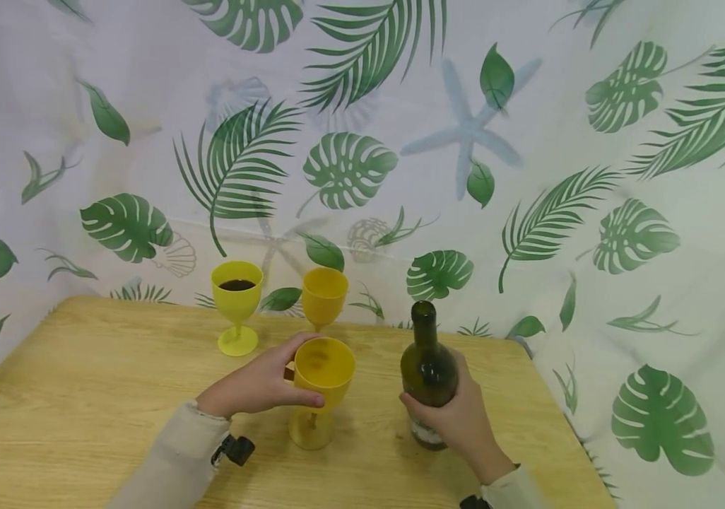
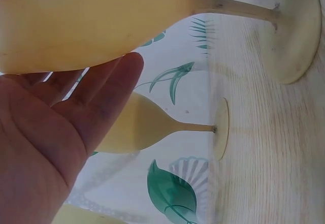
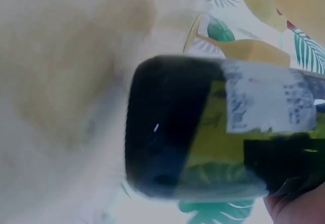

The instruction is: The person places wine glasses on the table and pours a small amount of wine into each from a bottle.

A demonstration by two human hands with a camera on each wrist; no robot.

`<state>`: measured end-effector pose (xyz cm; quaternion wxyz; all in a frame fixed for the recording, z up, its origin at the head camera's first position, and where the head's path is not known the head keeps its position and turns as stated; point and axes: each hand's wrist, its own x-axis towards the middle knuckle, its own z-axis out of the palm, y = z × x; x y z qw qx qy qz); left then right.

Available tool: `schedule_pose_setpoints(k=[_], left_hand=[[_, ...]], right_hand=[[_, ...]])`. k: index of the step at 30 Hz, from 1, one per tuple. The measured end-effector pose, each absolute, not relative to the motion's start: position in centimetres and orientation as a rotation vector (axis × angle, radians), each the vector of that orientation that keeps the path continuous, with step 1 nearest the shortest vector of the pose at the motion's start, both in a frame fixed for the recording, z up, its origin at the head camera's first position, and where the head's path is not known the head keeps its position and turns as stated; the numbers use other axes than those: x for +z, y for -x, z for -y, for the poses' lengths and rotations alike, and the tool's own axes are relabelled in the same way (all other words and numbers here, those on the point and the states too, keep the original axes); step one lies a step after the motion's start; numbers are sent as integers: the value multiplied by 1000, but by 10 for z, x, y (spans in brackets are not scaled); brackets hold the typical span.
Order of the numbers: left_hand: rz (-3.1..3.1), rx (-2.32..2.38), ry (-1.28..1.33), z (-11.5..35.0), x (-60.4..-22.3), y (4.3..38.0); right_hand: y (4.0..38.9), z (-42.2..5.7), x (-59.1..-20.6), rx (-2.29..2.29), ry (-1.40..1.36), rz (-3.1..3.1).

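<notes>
My left hand [image 1: 267, 382] holds an orange-yellow goblet [image 1: 324, 371] by its bowl, thumb at the near side and fingers behind. The goblet is upright, with its round foot low at the tabletop. From inside, the bowl shows no dark liquid. In the left wrist view, the fingers [image 2: 109, 102] lie along the bowl. To its right, my right hand [image 1: 458, 417] grips a dark green wine bottle [image 1: 429, 375] around its body. The bottle stands nearly upright, its mouth uncovered. A pale label [image 3: 269, 97] shows in the right wrist view. Whether its base touches the table I cannot tell.
A yellow goblet [image 1: 237, 297] with dark liquid stands at the back left of the wooden table [image 1: 114, 396]. Another orange-yellow goblet [image 1: 324, 293] stands behind the held one, its lower part hidden. A leaf-patterned white sheet [image 1: 362, 233] hangs behind the table.
</notes>
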<state>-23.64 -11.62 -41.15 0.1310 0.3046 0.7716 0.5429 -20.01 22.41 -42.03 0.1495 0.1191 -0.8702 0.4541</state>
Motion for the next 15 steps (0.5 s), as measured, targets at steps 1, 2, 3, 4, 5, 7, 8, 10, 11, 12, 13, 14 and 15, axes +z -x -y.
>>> schedule_pose_setpoints(k=[1, 2, 3, 4, 5, 7, 8, 10, 11, 12, 13, 14, 15], left_hand=[[-2239, 1577, -885, 116, -411, 236], [-2238, 1576, -888, 116, -411, 235], [-2235, 1576, -892, 116, -411, 235], [-2233, 1577, -894, 116, -411, 234], [-2232, 1577, -897, 115, -411, 234], [-2228, 1578, -898, 115, -410, 234], [-2224, 1580, -899, 115, -410, 233], [-2224, 1585, -898, 114, -410, 233], [-2226, 1586, -898, 114, -410, 233], [-2230, 1584, -897, 114, -410, 233], [-2232, 1584, -897, 114, -410, 232], [-2233, 1584, -897, 114, -410, 232], [-2233, 1584, -897, 114, -410, 232]], right_hand=[[201, -225, -417, 1238, -352, 2530], [201, -226, -414, 1165, -356, 2558], [202, -226, -410, 1084, -366, 2582], [202, -227, -407, 1005, -376, 2603], [203, -228, -403, 919, -389, 2620], [204, -229, -396, 768, -425, 2641], [204, -229, -393, 707, -445, 2646], [205, -230, -387, 590, -492, 2651], [205, -230, -385, 539, -511, 2654], [205, -231, -383, 494, -533, 2659], [206, -231, -380, 448, -556, 2662], [206, -232, -378, 404, -575, 2669], [206, -232, -376, 363, -595, 2678]])
